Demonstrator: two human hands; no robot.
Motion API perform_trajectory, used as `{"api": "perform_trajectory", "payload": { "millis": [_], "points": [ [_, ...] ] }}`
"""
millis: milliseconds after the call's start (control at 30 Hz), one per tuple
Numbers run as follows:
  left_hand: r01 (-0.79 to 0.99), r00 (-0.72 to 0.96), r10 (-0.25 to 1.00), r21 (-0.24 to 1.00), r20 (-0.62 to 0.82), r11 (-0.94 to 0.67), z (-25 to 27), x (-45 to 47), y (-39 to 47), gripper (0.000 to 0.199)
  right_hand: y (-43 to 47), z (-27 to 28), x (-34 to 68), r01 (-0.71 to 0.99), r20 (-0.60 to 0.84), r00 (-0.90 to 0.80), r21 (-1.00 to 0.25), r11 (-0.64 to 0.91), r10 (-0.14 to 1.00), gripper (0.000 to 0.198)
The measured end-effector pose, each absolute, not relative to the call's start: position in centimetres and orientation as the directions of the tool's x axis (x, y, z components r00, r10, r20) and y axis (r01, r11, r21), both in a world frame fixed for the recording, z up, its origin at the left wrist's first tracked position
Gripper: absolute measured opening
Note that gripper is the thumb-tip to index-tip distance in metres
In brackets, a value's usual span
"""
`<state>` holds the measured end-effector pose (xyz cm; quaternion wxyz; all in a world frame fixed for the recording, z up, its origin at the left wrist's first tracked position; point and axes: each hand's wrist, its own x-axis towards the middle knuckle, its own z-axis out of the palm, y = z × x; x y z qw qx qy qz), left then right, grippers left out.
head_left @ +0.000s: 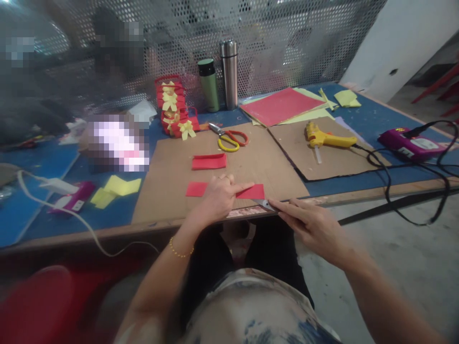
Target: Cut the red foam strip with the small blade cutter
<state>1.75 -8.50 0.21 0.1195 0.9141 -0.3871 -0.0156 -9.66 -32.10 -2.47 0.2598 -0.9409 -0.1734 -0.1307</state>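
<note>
A flat red paper strip [251,191] lies near the front edge of a cardboard sheet [168,167]. My left hand [220,193] presses down on its middle, index finger stretched along it and the other fingers curled. Closed around a utility knife [266,205], my right hand [311,222] is at the table edge. The knife's blade points left, close to the strip's lower right edge. Behind the strip sits a folded red paper piece [209,161]. Scissors [229,137] with yellow and orange handles lie farther back.
Red lanterns with yellow bows [172,107], a green bottle [208,86] and a steel flask [229,74] stand behind. To the right are red sheets [283,106], a yellow glue gun [328,138], a purple power strip [412,143] and looping cables. Yellow papers [114,190] lie left.
</note>
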Motion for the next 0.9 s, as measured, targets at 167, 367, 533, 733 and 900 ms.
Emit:
{"api": "perform_trajectory", "payload": {
  "millis": [167, 367, 533, 733, 900],
  "points": [
    [-0.697, 0.705, -0.707, 0.234, 0.052, -0.678, 0.43, 1.65, -8.57, 0.054, -32.14, -2.43, -9.79, 0.376, 0.319, 0.916, -0.463, -0.803, 0.245, 0.04],
    [-0.702, 0.701, -0.711, 0.237, 0.06, -0.672, 0.23, 1.77, -8.51, 0.054, -31.92, -2.33, -9.63, 0.407, 0.355, 0.898, -0.454, -0.792, 0.259, 0.039],
    [-0.711, 0.691, -0.719, 0.26, 0.082, -0.654, 0.21, 1.72, -8.44, 0.054, -32.18, -2.45, -9.8, 0.426, 0.361, 0.891, -0.451, -0.785, 0.276, 0.038],
    [-0.714, 0.688, -0.72, 0.257, 0.091, -0.651, 0.1, 1.76, -8.38, 0.053, -31.81, -2.52, -9.64, 0.439, 0.387, 0.88, -0.44, -0.783, 0.276, 0.038],
    [-0.712, 0.691, -0.715, 0.266, 0.105, -0.65, 0.0, 1.72, -8.35, 0.049, -31.72, -2.38, -9.61, 0.461, 0.41, 0.863, -0.398, -0.793, 0.296, 0.038]
  ]
}}
